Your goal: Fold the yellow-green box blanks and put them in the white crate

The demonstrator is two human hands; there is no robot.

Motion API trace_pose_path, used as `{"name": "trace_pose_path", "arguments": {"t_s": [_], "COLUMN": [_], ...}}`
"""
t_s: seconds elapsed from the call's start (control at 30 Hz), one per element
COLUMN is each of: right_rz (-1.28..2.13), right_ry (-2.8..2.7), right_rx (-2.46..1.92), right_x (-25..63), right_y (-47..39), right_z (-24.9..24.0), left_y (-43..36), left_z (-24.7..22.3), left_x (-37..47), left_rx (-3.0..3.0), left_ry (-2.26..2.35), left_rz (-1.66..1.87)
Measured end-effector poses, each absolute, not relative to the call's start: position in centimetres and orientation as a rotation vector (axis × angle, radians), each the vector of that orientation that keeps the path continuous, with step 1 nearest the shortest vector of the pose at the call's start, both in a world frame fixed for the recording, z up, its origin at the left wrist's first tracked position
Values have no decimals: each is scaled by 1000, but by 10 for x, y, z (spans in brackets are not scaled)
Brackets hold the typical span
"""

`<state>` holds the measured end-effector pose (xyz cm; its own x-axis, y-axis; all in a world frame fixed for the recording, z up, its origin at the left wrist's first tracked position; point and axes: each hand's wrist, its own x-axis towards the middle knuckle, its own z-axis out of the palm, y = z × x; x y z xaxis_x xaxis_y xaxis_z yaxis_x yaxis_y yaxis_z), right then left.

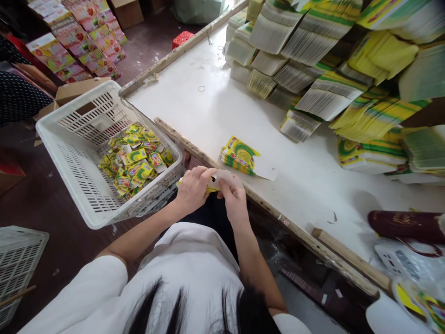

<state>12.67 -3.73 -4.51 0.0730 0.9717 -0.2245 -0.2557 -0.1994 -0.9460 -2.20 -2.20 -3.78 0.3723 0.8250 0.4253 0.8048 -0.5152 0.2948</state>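
Between my two hands, at the table's near edge, is a small yellow and white card packet (212,187). My left hand (195,186) has its fingers closed round the packet's left part. The thumb and fingers of my right hand (233,195) pinch its pale right end. Just beyond them, a small stack of yellow-green printed cards (239,155) lies on the white table (215,111). To the left, a white plastic basket (66,171) holds a heap of small yellow-green packets (137,162).
Tall bundles of flat cards (309,60) fill the table's far right. A dark red cylinder (403,226) lies at the right edge. Wooden strips (271,211) border the table. Pink cartons (83,41) and a person's dotted sleeve (22,97) are at the upper left.
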Motion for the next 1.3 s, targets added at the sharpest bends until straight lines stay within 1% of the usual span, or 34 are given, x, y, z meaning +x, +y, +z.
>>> {"name": "trace_pose_path", "arguments": {"t_s": [0.23,0.3,0.4,0.5,0.7,0.83,0.9,1.0,1.1,1.17,1.23,1.3], "right_rz": [1930,2011,2011,1955,1649,1727,1741,1675,1529,1371,1167,1002], "right_ry": [-335,-223,-203,-347,-776,-879,-896,-944,-1080,-1276,-1453,-1484], "right_rx": [-811,-732,-692,-726,-998,-1086,-1077,-1058,-997,-1007,-1073,-1150], "right_x": [124,123,122,126,141,148,148,145,137,131,125,123], "right_y": [-39,-42,-46,-44,-28,-22,-21,-25,-35,-43,-49,-49], "right_z": [-48,-50,-52,-51,-42,-38,-41,-49,-55,-54,-52,-53], "left_y": [-18,-18,-16,-14,-16,-20,-22,-22,-19,-16,-14,-15], "left_z": [-41,-43,-44,-42,-44,-45,-44,-41,-42,-44,-47,-48], "left_x": [-17,-16,-17,-20,-20,-17,-18,-22,-25,-23,-19,-17], "left_rx": [2490,2420,2294,2220,2299,2473,2537,2496,2369,2327,2266,2166], "left_ry": [1605,1608,1603,1580,1342,1175,1167,1223,1251,1162,1100,1229], "left_rz": [1039,1084,1122,1117,939,985,988,924,814,757,799,923]}}
